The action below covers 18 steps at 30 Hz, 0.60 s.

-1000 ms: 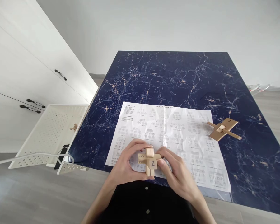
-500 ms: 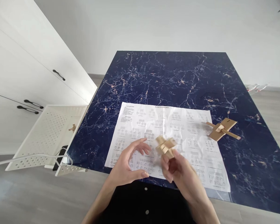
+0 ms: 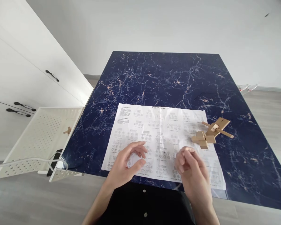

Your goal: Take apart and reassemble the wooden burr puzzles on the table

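My left hand point(image 3: 128, 164) hovers over the lower left of a printed instruction sheet point(image 3: 152, 147), its thumb apart from its bent fingers and nothing between them. My right hand point(image 3: 193, 165) is above the sheet's lower right, fingers curled in against the thumb, with nothing visible in it. Beyond that hand, a cross-shaped wooden block puzzle point(image 3: 203, 139) rests on the sheet's right part. Just behind it lies a second wooden puzzle point(image 3: 216, 128), made of a flat slotted board with a stick through it, across the sheet's right edge.
The sheet lies on a dark blue marbled table point(image 3: 159, 78). A white perforated basket point(image 3: 30, 150) stands left of the table, with a small wooden piece point(image 3: 67, 131) inside and a white cable point(image 3: 25, 160) across it. White cabinets point(image 3: 25, 62) fill the left side.
The cross-shaped puzzle has left my right hand and now lies on the sheet beside the other puzzle. My right hand is further right, its fingers curled. My left hand has barely moved.
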Each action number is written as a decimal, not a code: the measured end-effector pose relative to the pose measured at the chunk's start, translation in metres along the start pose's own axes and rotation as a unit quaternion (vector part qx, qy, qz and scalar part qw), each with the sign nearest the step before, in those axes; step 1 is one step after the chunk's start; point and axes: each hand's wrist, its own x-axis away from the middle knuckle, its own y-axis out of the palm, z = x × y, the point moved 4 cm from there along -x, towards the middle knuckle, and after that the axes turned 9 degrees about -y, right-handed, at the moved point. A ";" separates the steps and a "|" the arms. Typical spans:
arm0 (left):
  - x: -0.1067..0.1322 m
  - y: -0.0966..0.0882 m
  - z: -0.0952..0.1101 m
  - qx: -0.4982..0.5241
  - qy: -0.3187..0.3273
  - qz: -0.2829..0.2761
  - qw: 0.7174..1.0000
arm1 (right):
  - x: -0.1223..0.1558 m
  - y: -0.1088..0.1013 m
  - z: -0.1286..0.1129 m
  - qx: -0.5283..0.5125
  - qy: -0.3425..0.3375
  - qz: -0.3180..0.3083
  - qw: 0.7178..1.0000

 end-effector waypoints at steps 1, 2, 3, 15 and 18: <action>0.000 0.000 0.000 -0.003 -0.008 0.006 1.000 | 0.001 0.001 0.001 0.048 -0.016 -0.021 0.998; 0.000 0.000 0.000 -0.007 -0.015 0.011 1.000 | 0.001 0.002 0.002 0.096 -0.032 -0.043 0.994; 0.000 -0.001 0.000 -0.010 -0.020 0.016 1.000 | 0.002 0.003 0.003 0.138 -0.046 -0.067 0.987; -0.001 0.000 0.004 -0.049 -0.047 0.023 0.997 | 0.008 0.017 0.016 0.358 -0.155 -0.221 0.894; 0.000 0.001 0.003 -0.061 -0.056 0.025 0.996 | 0.008 0.017 0.015 0.355 -0.153 -0.221 0.895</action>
